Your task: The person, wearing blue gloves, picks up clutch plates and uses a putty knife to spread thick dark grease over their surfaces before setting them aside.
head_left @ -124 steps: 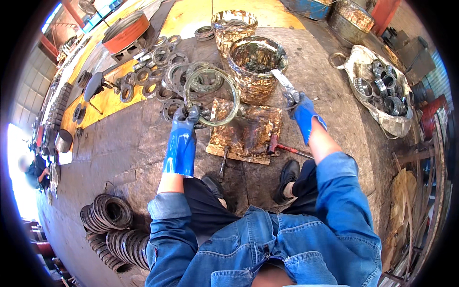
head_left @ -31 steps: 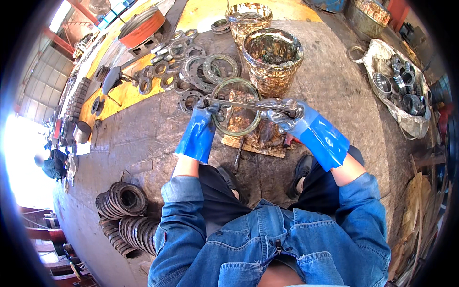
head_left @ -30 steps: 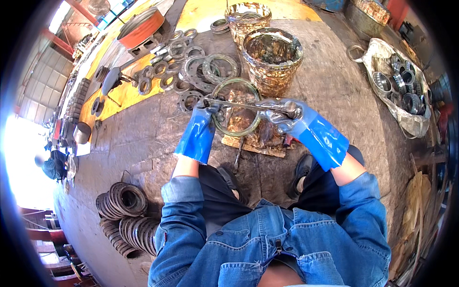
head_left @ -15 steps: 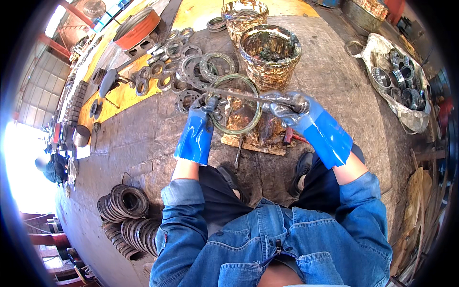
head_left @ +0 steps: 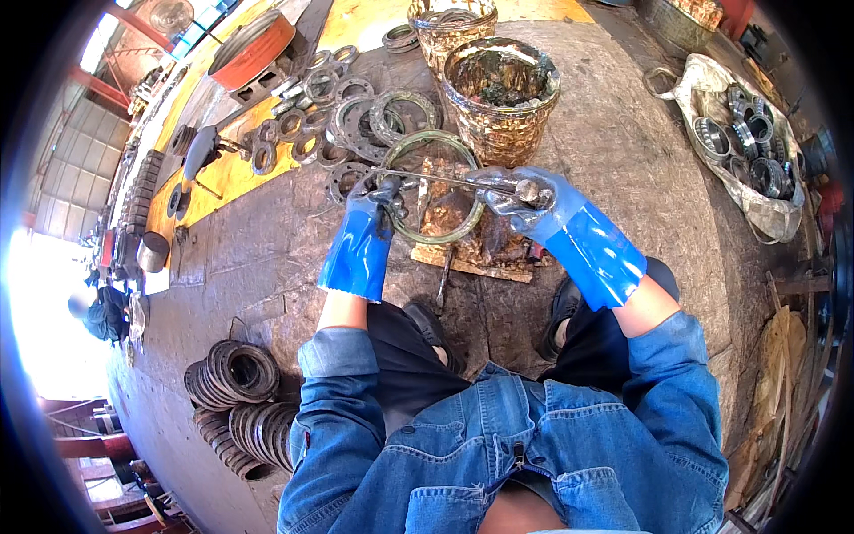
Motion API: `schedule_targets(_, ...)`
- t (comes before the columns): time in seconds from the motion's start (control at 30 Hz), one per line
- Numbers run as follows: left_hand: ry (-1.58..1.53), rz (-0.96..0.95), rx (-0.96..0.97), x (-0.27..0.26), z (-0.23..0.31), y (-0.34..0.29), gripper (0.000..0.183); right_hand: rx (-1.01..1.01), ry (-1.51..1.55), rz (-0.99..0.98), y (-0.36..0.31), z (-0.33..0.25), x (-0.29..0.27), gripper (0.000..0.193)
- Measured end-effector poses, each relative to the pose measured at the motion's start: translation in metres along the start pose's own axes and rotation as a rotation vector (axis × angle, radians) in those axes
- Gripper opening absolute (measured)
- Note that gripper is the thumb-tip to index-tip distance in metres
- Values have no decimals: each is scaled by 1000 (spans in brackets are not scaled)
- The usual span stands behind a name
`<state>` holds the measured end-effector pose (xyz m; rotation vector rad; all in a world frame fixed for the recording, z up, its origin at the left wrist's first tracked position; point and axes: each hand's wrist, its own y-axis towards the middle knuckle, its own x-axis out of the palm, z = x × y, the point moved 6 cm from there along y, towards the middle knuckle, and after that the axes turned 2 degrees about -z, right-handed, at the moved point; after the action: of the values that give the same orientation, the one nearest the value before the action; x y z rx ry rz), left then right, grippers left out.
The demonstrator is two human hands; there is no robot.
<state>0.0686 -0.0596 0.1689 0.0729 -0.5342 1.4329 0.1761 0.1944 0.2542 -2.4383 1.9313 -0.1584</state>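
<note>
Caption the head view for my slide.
Gloved left hand holds a large ring; gloved right hand holds a long tool across it.

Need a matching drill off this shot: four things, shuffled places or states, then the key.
Things
1. large greenish ring
2. long thin tool
3. bearings
4. dark rings

Places or states
A. inside the whitish sack at the picture's right
B. straight, gripped by the right hand
C. packed in rows, low at the picture's left
D. circular, gripped by the left hand

Pairs: 1-D, 2-B, 3-A, 4-C
</note>
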Motion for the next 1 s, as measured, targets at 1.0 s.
schedule_targets(1.0, 25, 88, 343, -15, 22, 23, 14, 26, 327, 560, 59, 65, -74, 20)
